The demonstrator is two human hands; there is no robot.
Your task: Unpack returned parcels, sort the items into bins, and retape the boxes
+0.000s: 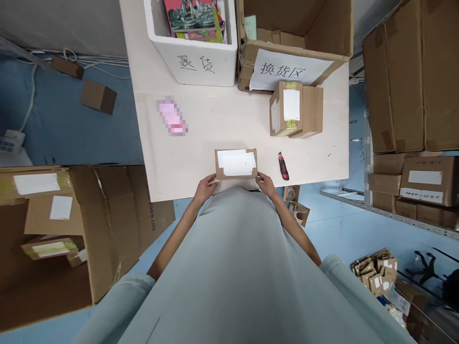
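Note:
A small cardboard box (236, 165) with white labels on its top lies at the table's near edge, right in front of my body. My left hand (206, 187) grips its near left corner, fingers bent against the side. At the near right corner, my right hand (266, 184) holds the same box with thumb and fingers closed. To the right of the box lies a red and black utility knife (283, 166). Two taped cardboard boxes (311, 110) stand farther back on the right, the left one bearing a white label.
At the table's back stand a white foam bin (204, 67) with books and a large open carton (339, 57) with a handwritten sign. A blurred pink item (171, 116) lies left. A big carton (103, 224) holding parcels is on the floor at left; stacked boxes (405, 81) stand right.

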